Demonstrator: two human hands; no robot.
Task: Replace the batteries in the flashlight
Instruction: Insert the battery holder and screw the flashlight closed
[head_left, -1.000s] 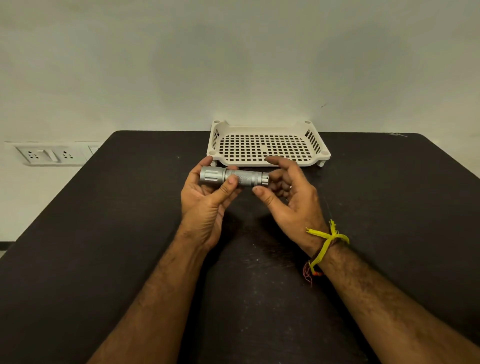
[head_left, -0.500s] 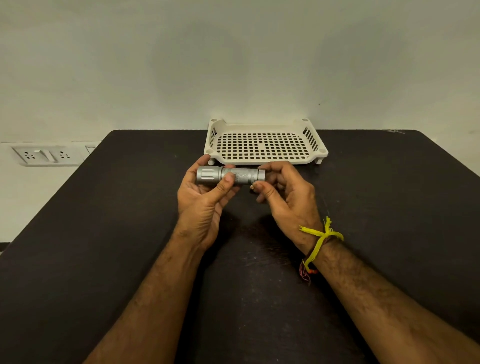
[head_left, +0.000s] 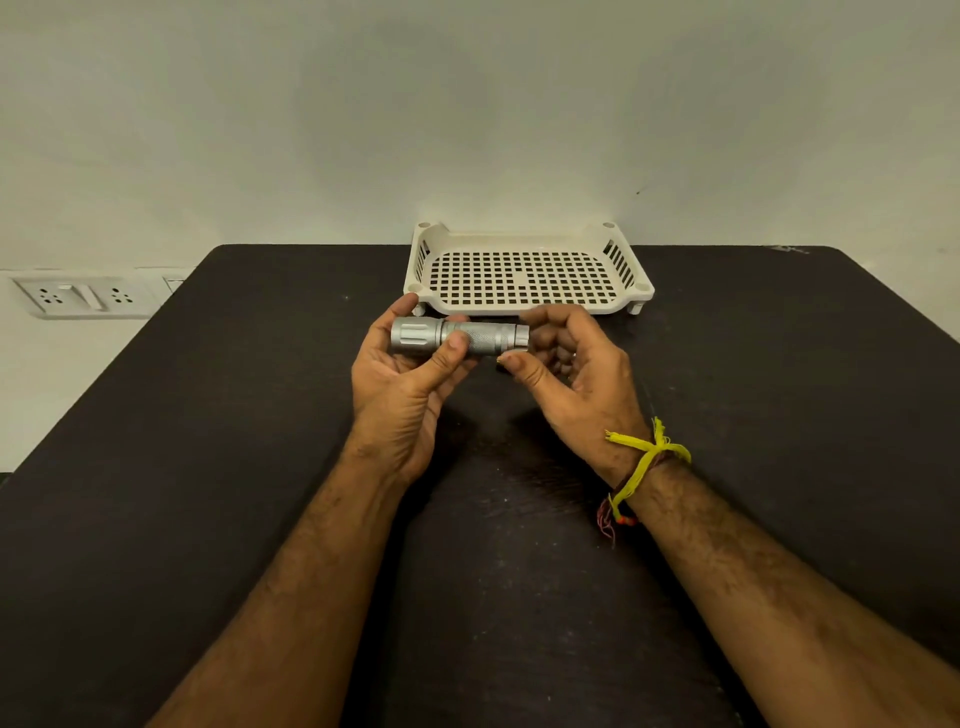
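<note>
- Left hand (head_left: 410, 379) is cradling the silver flashlight (head_left: 460, 336) from below, fingers curling up behind the barrel and the thumb pressing across its knurled middle, so the body is being held level, just above the table (head_left: 208, 467).
- Right hand (head_left: 566, 364) is closing on the tail end of the flashlight: its thumb is sitting just under the narrow end ring, its fingers are curling around behind it. Whether they are actually pinching the end cap or only surrounding it, I cannot tell from where I am looking.
- Flashlight is lying crosswise between both hands, wide head toward the left, narrower tail toward the right, and it is looking fully assembled.
- Judging by that, the step in hand is getting the tail cap off, an early part of the job; no batteries are showing anywhere.
- Next move is calling for a firm hold from the left hand while the right twists the cap loose, keeping the barrel level so nothing slides out.
- White perforated tray (head_left: 527, 312) is waiting just beyond the hands, a likely spot for loose parts.
</note>
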